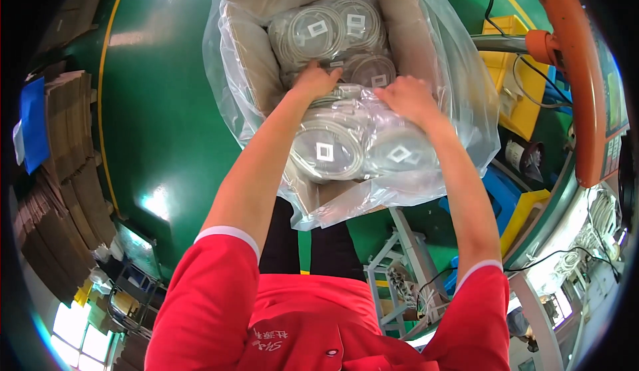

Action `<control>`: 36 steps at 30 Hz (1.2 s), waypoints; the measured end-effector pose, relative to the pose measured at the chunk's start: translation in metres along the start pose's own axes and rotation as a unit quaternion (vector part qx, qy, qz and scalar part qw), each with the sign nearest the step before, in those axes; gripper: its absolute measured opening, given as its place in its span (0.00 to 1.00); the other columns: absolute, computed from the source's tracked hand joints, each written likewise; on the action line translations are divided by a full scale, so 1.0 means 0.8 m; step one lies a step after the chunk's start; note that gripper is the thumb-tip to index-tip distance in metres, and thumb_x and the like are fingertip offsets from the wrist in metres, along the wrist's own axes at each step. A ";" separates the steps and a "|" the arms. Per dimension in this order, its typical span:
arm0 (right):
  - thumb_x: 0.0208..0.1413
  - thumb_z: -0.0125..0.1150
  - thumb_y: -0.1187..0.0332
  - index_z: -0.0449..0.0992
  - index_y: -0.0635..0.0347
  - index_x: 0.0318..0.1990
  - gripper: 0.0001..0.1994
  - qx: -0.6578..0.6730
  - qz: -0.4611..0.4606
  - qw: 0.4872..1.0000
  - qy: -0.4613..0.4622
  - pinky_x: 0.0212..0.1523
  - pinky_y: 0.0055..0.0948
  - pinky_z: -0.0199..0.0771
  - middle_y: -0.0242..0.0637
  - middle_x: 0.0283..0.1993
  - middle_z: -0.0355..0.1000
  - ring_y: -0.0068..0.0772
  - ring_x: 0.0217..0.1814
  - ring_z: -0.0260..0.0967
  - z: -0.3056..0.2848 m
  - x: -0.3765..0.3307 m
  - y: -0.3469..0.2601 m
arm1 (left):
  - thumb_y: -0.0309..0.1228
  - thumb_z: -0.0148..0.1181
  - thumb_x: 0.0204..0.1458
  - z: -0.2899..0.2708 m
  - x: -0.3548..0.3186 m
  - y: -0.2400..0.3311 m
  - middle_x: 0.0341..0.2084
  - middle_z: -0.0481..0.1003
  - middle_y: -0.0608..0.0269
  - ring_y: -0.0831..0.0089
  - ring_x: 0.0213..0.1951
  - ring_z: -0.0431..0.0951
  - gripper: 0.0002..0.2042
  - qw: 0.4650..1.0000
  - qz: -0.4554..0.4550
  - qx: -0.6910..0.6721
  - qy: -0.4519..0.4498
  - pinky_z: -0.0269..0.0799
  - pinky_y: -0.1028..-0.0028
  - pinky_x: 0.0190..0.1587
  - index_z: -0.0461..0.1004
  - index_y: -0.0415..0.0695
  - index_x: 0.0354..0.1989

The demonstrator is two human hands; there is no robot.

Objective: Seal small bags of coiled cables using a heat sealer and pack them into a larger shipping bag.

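Note:
A carton [241,51] lined with a clear plastic bag [226,98] stands before me, filled with clear bags of coiled pale cables, each with white labels. At its near side lies one bag of coiled cables [333,138], its upper edge crumpled. My right hand [407,98] is closed on that edge, at the right. My left hand [315,83] reaches to the gap between this bag and the far bag of coiled cables [326,28]; its thumb stands apart from its fingers, whose tips are partly hidden among the plastic.
On the right are an orange-framed device [566,71] on a metal post, a yellow bin [509,78] and a workbench [556,271] with loose cables. Stacks of flat cardboard [70,125] stand at the left. A grey metal frame [399,264] stands below the carton.

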State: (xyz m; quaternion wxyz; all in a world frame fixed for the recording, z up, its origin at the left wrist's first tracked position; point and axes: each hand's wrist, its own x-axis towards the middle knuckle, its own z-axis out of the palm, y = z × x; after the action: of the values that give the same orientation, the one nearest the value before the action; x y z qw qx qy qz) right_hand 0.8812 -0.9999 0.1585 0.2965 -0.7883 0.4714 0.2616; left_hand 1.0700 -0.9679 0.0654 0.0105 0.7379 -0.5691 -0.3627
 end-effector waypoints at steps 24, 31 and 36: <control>0.41 0.48 0.60 0.62 0.60 0.41 0.19 -0.023 -0.120 0.964 0.238 0.45 0.34 0.51 0.40 0.38 0.61 0.40 0.41 0.56 0.052 0.022 0.009 | 0.45 0.43 0.42 0.001 -0.116 0.033 0.32 0.63 0.48 0.57 0.38 0.62 0.25 0.994 0.071 -0.022 0.074 0.54 0.65 0.44 0.58 0.34 0.40; 0.38 0.50 0.60 0.64 0.61 0.34 0.17 0.028 -0.119 0.964 0.235 0.40 0.33 0.52 0.40 0.31 0.62 0.37 0.37 0.57 0.046 -0.054 0.003 | 0.39 0.45 0.42 0.001 -0.172 0.058 0.33 0.63 0.50 0.57 0.38 0.61 0.21 0.986 0.079 -0.053 0.138 0.53 0.66 0.44 0.59 0.35 0.41; 0.35 0.52 0.62 0.63 0.61 0.33 0.16 0.012 -0.111 0.961 0.251 0.39 0.33 0.53 0.39 0.30 0.61 0.37 0.36 0.57 0.054 -0.049 0.002 | 0.33 0.46 0.38 0.011 -0.170 0.062 0.35 0.61 0.51 0.58 0.40 0.59 0.20 0.983 0.062 -0.036 0.167 0.51 0.65 0.47 0.58 0.36 0.41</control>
State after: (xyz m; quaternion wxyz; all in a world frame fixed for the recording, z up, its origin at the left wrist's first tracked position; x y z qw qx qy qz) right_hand 0.8575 -0.9463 0.1558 0.2049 -0.8727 0.4429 0.0149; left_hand 1.0122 -0.8663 0.1515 0.1542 0.7505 -0.5908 -0.2528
